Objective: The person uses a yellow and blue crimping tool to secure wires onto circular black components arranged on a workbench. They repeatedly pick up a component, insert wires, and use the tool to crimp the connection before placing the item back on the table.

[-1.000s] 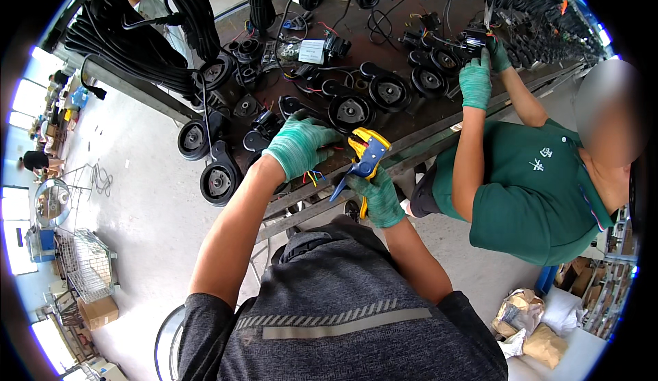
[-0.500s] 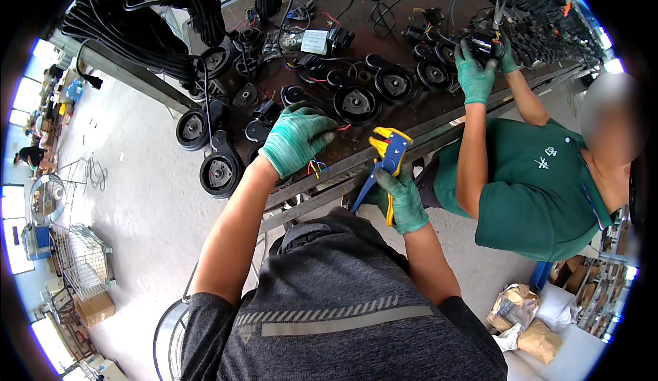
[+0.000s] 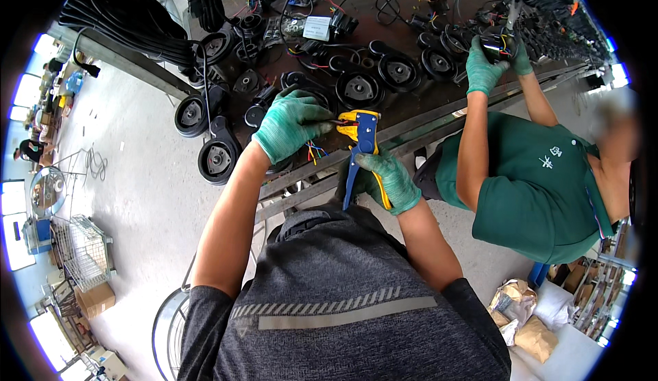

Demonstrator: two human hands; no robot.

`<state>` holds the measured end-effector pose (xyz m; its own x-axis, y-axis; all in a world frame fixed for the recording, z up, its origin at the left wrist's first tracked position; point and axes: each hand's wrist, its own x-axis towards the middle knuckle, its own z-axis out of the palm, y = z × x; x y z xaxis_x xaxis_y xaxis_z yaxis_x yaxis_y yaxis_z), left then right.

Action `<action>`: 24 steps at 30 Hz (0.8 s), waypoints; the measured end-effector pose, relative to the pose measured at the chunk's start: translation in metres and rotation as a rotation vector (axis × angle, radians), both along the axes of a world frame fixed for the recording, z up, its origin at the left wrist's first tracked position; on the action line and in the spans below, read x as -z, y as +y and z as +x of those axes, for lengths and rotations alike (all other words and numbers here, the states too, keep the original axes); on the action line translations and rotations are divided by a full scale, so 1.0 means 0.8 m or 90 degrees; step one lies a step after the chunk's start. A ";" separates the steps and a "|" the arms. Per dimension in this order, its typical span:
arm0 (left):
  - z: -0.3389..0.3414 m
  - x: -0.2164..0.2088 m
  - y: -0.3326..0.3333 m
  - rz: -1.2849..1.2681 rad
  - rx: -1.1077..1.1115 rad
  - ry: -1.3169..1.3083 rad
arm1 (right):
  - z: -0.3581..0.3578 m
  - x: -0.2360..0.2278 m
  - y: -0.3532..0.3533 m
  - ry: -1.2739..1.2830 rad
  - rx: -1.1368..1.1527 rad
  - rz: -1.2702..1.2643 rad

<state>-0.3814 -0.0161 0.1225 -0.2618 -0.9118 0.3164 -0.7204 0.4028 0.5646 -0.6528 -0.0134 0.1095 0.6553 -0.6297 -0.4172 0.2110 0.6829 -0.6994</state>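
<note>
My right hand (image 3: 392, 181), in a green glove, grips a blue-and-yellow wire stripper (image 3: 367, 133) with its jaws turned up and to the left. My left hand (image 3: 290, 123), also gloved in green, pinches a thin wire (image 3: 333, 121) whose end is at the yellow jaws. Whether the jaws are closed on the wire, I cannot tell. Just below my left hand, several loose coloured wire ends (image 3: 315, 153) stick out over the table edge. Black round wheel-like parts with metal hubs (image 3: 358, 89) lie right behind both hands.
The dark workbench (image 3: 418, 110) carries more wheel-like parts, a white label card (image 3: 317, 28) and small metal pieces. Bundled black cables (image 3: 130, 21) hang along its back and left. At right, a co-worker in a green shirt (image 3: 534, 189) holds a black part (image 3: 497, 45) with gloved hands.
The wire stripper has moved left and turned more upright, its jaws coming to the wire at my left hand. The co-worker's hands have shifted slightly with the black part.
</note>
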 end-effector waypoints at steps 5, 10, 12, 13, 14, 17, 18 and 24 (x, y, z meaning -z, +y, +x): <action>-0.004 0.000 -0.004 -0.004 0.009 0.013 | -0.003 -0.005 -0.007 0.045 -0.006 -0.046; -0.002 0.004 -0.005 -0.005 0.026 0.013 | -0.005 -0.006 -0.010 0.024 -0.018 0.017; -0.001 0.004 -0.006 -0.005 0.033 0.011 | -0.007 -0.008 -0.012 0.010 -0.035 0.035; -0.001 0.004 -0.007 -0.001 0.039 0.011 | -0.008 -0.008 -0.013 0.003 -0.044 0.045; -0.002 0.003 -0.009 0.004 0.045 0.010 | -0.009 -0.007 -0.012 -0.006 -0.038 0.049; -0.008 -0.004 -0.010 0.021 0.044 -0.023 | -0.016 0.009 -0.014 -0.064 -0.053 0.065; -0.010 -0.006 -0.007 0.029 0.038 -0.040 | -0.021 0.015 -0.019 -0.108 -0.080 0.077; -0.019 -0.008 -0.006 -0.011 0.023 -0.072 | -0.022 0.016 0.001 -0.067 0.109 0.048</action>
<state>-0.3967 -0.0208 0.1287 -0.3295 -0.8957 0.2985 -0.7639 0.4387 0.4733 -0.6701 -0.0126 0.0969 0.5843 -0.7049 -0.4021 0.3973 0.6805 -0.6157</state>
